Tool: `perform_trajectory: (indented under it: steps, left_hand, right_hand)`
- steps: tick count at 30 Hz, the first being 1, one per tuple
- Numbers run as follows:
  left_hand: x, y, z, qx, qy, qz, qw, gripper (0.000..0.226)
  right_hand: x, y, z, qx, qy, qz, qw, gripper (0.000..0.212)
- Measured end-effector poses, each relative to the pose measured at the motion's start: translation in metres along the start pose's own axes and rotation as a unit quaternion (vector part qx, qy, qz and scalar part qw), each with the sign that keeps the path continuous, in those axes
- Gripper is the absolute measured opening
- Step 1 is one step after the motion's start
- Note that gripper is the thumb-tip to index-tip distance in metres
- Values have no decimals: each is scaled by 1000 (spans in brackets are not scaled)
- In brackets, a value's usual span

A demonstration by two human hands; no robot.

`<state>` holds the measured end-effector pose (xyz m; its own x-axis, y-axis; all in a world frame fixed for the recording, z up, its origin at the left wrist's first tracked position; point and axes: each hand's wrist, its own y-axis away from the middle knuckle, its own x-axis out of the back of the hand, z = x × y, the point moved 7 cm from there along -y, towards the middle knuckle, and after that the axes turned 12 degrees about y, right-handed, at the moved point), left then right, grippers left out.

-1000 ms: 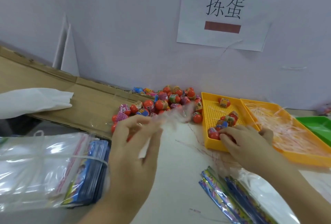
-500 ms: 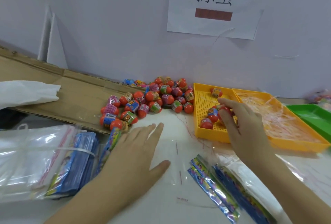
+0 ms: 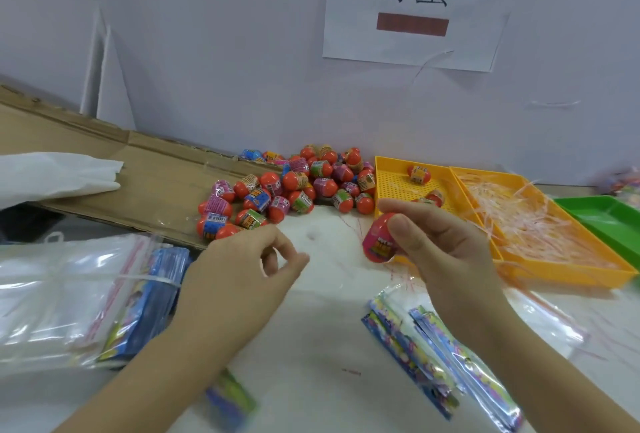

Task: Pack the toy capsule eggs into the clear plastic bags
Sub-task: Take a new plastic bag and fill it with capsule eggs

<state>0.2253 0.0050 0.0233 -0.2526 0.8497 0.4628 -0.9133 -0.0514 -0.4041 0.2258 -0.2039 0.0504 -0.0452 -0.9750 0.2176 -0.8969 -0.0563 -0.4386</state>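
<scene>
Right hand point(image 3: 446, 252) grips one egg point(image 3: 379, 238) above the counter point(image 3: 311, 346), ready for bagging; left hand point(image 3: 242, 270) curls nearby, contents indiscernible.

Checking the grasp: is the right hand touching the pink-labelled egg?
Touching. The head view shows the right hand holding the pink-labelled egg, with its thumb pressed against the egg's side.

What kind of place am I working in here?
Likely a hand-packing workstation: a pile of capsule eggs against the wall, yellow sorting trays, a bundle of clear bags.
</scene>
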Motion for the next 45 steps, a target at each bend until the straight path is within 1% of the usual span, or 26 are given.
perform_trajectory:
  steps: [2,3,5,7,8,11,13,15,17,20,23,28,31,35,38,41,42,45]
  left_hand:
    - [0,-4,-10,68,113,10,991,12]
    - [-1,-5,-13,104,186,13,977,10]
    - [-4,-5,-17,162,310,12,937,3]
    - [-7,-3,-13,171,368,2,914,18]
    - [-8,-2,-10,164,377,-2,911,24]
    - [-11,3,0,142,376,-3,916,26]
    - [-14,7,6,127,375,-11,918,23]
    - [-18,10,10,114,377,-24,919,23]
    - [-20,13,16,96,375,-50,921,29]
    - [-22,17,24,66,349,-79,932,37]
    - [-22,17,26,57,334,-78,937,43]
    - [-18,17,28,48,357,-71,930,45]
    - [-18,19,33,28,352,-80,932,42]
    - [-16,18,35,14,358,-72,931,49]
    - [-18,20,35,10,362,-73,929,50]
    - [-20,22,36,0,359,-90,929,59]
    - [-20,22,36,2,364,-89,927,63]
    - [-17,18,31,24,397,-63,915,62]
  right_hand:
    - [-7,3,0,-9,-18,-24,1000,40]
    - [-9,4,-1,-15,-34,-27,999,44]
    - [-10,5,-2,-28,-73,-26,997,47]
    - [-8,5,-8,-11,-70,-17,997,43]
    - [-6,6,-13,11,-51,-8,999,40]
    - [-4,7,-24,67,-31,6,997,29]
    - [-4,8,-29,90,-17,9,996,26]
    - [-3,8,-33,113,22,12,993,24]
    - [-3,9,-33,129,74,17,989,24]
    - [-3,11,-31,130,129,23,983,26]
    - [-2,12,-31,126,164,32,978,27]
    - [-4,11,-32,129,215,26,968,28]
    - [-7,13,-31,127,221,25,967,27]
    - [-4,13,-31,123,212,44,969,24]
    - [-12,14,-31,122,202,9,972,23]
    - [-20,17,-34,139,258,-5,956,15]
    - [-20,17,-34,139,274,-8,952,17]
    - [-22,18,-33,138,329,-37,934,41]
